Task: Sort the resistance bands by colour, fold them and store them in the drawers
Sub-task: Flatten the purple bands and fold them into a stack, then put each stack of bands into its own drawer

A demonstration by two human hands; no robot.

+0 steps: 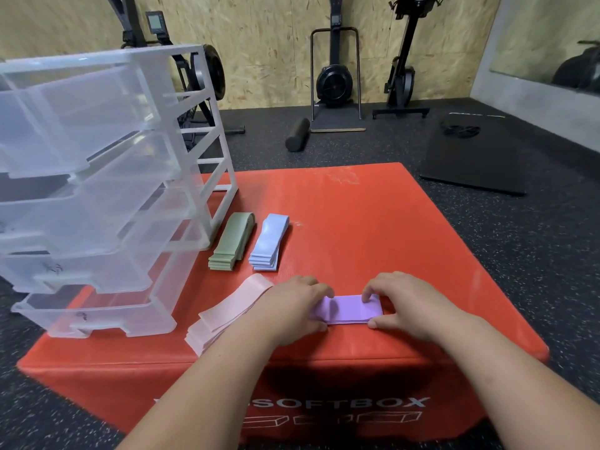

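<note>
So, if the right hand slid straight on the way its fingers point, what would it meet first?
Probably the left hand: the right hand points left along the purple band both hold, and the left fingertips lie just across it.

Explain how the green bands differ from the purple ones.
The green bands lie untouched beside the drawers; the purple bands are pinched by the left hand and right hand. The green bands point away from the person; the purple bands lie crosswise. Both rest on the red box.
</note>
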